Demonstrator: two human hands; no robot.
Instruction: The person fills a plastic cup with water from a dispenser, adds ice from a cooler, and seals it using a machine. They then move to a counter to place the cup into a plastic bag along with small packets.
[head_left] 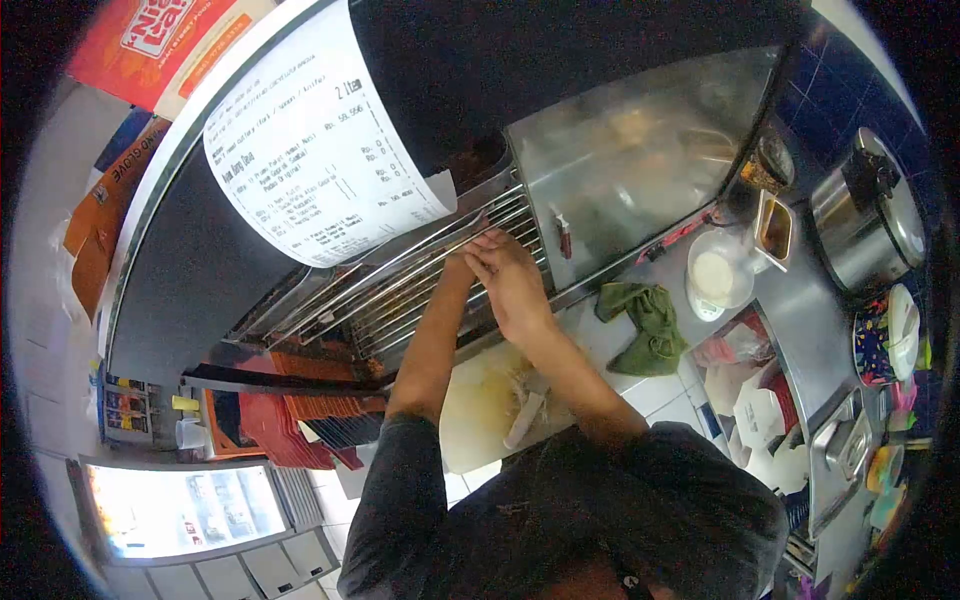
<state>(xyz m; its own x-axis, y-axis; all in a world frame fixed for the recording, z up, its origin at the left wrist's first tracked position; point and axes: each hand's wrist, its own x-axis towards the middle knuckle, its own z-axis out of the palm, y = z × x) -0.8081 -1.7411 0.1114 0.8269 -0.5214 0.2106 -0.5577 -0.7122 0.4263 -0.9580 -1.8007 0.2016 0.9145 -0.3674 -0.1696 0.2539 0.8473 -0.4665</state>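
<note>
My right hand (512, 285) reaches over a metal wire rack (415, 300), its fingers drawn together; whatever they may hold is hidden. Close against it, my left hand (464, 266) is at the same spot over the bars, its fingers mostly covered by the right hand. Both hands are near the back of the rack, below a long printed receipt (310, 150) that hangs in front. A white cutting board (470, 420) with pale scraps on it lies beneath my forearms.
Right of the rack is a steel-framed glass panel (640, 150). A green cloth (640, 330), a bowl of white contents (715, 275), a metal container of brown sauce (775, 228) and a large lidded pot (865, 215) stand further right. Red trays (280, 420) are stacked at left.
</note>
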